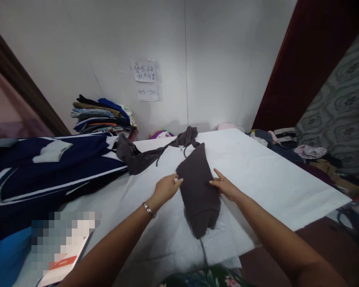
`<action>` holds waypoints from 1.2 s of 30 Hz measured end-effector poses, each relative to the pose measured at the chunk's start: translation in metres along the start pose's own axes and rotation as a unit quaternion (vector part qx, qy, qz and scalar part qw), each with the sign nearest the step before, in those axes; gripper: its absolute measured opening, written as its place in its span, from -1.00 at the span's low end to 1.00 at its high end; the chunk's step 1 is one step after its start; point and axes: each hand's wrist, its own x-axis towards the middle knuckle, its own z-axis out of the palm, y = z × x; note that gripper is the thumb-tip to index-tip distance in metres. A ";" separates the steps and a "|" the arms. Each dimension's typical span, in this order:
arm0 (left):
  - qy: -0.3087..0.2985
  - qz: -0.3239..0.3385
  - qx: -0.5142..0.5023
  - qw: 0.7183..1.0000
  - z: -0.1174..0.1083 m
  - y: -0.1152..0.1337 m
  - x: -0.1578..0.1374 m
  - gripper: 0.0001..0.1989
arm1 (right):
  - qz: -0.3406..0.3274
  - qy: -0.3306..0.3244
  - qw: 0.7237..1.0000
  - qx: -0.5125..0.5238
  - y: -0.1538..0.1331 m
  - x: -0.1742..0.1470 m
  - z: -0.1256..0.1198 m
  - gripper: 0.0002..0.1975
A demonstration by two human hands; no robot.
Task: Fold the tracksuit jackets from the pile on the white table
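Note:
A hoodie with a white body (155,207) and dark grey sleeves lies on the white table. One grey sleeve (199,187) is folded over the body, its cuff end toward me. The grey hood and other sleeve (149,155) spread out at the far side, with a drawstring near the neck. My left hand (166,187), with a bracelet on its wrist, pinches the left edge of the folded sleeve. At its right edge my right hand (225,187) touches the cloth, fingers spread apart.
Dark navy clothes with white stripes (60,171) lie at the left. A stack of folded clothes (103,115) stands against the wall. Paper signs (148,71) hang above. More clothes (287,143) pile up beyond the right edge of the white tabletop (269,175). A phone-like object (68,255) is partly blurred.

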 end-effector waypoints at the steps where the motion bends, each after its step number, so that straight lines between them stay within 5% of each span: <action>1: 0.022 -0.004 0.005 1.000 0.000 -0.001 0.014 -0.57 | -0.007 0.018 0.999 -0.034 -0.003 0.010 -0.001 -0.03; 8: 0.031 -0.055 -0.011 0.998 0.027 0.003 0.083 -0.55 | -0.056 0.134 0.971 -0.188 -0.023 0.108 0.000 -0.23; 16: 0.038 -0.127 -0.022 0.991 0.041 -0.009 0.086 -0.66 | -0.117 0.147 0.946 -0.265 -0.037 0.184 0.024 -0.21; 23: 0.028 -0.112 0.009 0.993 0.041 -0.010 0.079 -0.67 | -0.174 0.150 0.892 -0.389 -0.037 0.198 0.040 -0.36; 28: 0.126 0.050 0.085 0.987 0.051 -0.004 0.073 -0.53 | -0.203 0.079 0.785 -0.581 -0.031 0.197 0.052 -0.41; 32: 0.073 0.087 0.096 0.989 0.075 -0.009 0.068 -0.41 | -0.117 0.036 0.781 -0.613 -0.025 0.202 0.051 -0.40; 36: 0.082 0.085 0.087 0.989 0.086 -0.015 0.067 -0.39 | -0.129 0.056 0.778 -0.613 -0.024 0.200 0.046 -0.36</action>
